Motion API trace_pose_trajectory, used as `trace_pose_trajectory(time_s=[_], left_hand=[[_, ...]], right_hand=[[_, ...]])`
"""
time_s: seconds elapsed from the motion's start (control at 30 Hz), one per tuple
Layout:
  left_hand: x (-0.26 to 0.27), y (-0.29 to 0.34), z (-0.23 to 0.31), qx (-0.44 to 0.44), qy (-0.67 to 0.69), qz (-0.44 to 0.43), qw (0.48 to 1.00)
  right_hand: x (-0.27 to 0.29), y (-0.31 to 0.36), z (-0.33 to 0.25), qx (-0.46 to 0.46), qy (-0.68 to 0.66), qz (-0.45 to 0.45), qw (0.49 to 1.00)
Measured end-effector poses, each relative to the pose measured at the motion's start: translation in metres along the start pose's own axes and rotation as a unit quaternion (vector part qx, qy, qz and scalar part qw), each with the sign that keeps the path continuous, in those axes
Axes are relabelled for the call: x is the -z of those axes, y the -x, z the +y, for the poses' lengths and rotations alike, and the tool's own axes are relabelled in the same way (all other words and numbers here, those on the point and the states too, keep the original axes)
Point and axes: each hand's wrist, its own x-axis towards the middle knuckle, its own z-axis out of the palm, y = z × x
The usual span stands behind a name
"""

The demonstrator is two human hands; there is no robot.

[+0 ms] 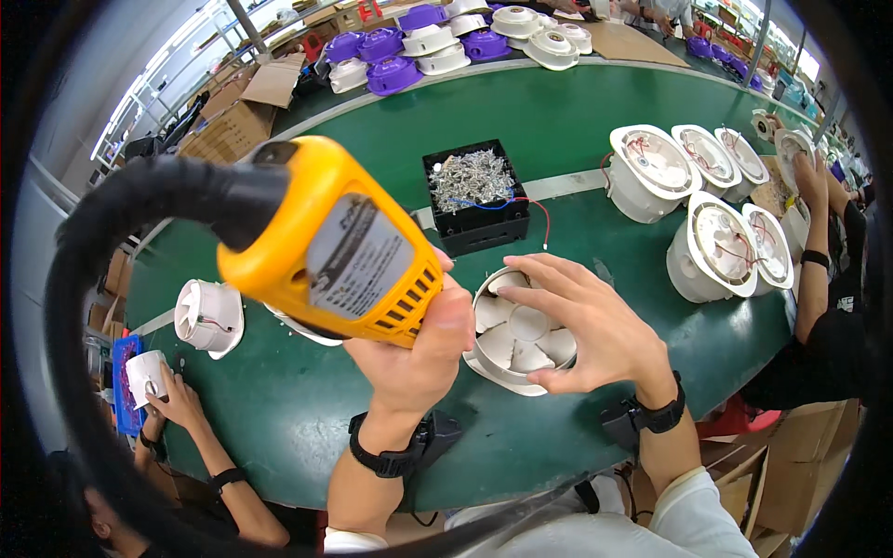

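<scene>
Across the green worktop (279, 409), a yellow power tool (358, 251), gripped by the left hand (419, 358), sits at ten o'clock from the white fan housing (527, 324); the right hand (595, 325) arches wide over the housing at three. Screws (473, 177) fill a black box (484, 232) at eleven. Ideally, brace the housing flat, keeping the tool square.

A fan housing (528, 324) lies on the worktop (549, 446), a power tool (335, 237) raised to its left. Behind the fan housing, slightly left — a box (484, 232) with screws (473, 177) in it. To the right stands a housing cluster (656, 181); farther left, a lone housing (206, 314). Farthest back — a heap of covers (395, 74), a carton (223, 130) left of it.
</scene>
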Motion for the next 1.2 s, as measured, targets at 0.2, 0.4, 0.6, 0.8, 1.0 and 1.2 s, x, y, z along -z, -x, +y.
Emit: trace_pose_trajectory(time_s=[0.2, 0.4, 0.6, 0.8, 1.0, 1.2], left_hand=[[0.001, 0.0, -0.001, -0.009, -0.001, 0.015, 1.0], [0.005, -0.008, 0.008, -0.059, -0.011, 0.076, 0.995], [0.015, -0.009, 0.006, -0.075, -0.091, 0.068, 0.991], [0.01, -0.005, -0.009, 0.013, -0.06, 0.065, 0.996], [0.01, -0.005, 0.014, -0.092, 0.042, 0.037, 0.994], [0.019, -0.009, 0.016, -0.071, 0.004, 0.074, 0.995]], right_hand=[[-0.001, -0.003, 0.001, -0.001, 0.001, -0.008, 1.0], [0.002, -0.002, 0.001, 0.005, 0.017, -0.016, 1.0], [0.003, -0.004, -0.004, 0.006, 0.025, -0.026, 0.999], [0.003, -0.006, -0.007, 0.002, 0.031, -0.032, 0.999], [0.001, -0.004, -0.005, -0.009, 0.033, -0.042, 0.999], [0.006, -0.001, -0.01, -0.039, -0.011, -0.011, 0.999]])
